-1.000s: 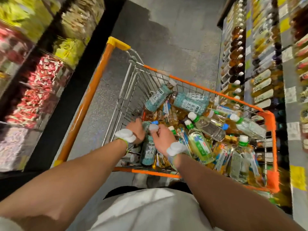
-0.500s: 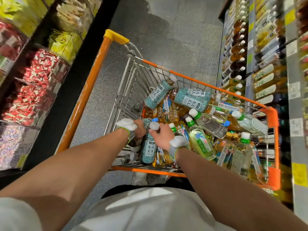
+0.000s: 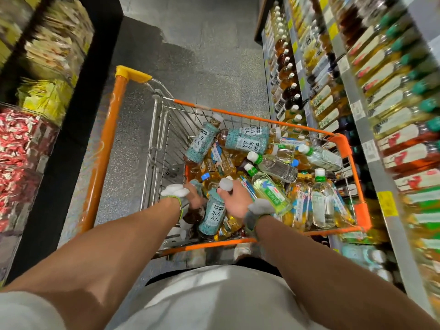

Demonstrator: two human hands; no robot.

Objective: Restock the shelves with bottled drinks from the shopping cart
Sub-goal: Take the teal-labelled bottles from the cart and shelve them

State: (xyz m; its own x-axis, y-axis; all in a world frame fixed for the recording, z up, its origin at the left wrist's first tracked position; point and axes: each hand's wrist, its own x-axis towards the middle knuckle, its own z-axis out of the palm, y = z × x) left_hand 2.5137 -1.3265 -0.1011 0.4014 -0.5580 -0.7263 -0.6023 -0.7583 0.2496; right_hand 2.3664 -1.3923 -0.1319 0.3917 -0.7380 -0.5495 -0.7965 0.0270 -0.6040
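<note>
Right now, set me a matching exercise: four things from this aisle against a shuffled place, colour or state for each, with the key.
Things
1. cart handle end cap
2. near teal-label bottle
3. red snack packs
4. clear bottle with green collar

Matches
A. on the left-hand shelving
B. yellow
C. lying untouched toward the right side of the shopping cart
D. neck gripped by the right hand

Pairs: 1-B, 2-D, 3-A, 4-C

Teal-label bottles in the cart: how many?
3. Leaning bottle at the cart's far-left; lying bottle just right of it; held bottle at the near end, right hand gripping its neck. Teal by the left hand may be a fourth; others may be buried.
</note>
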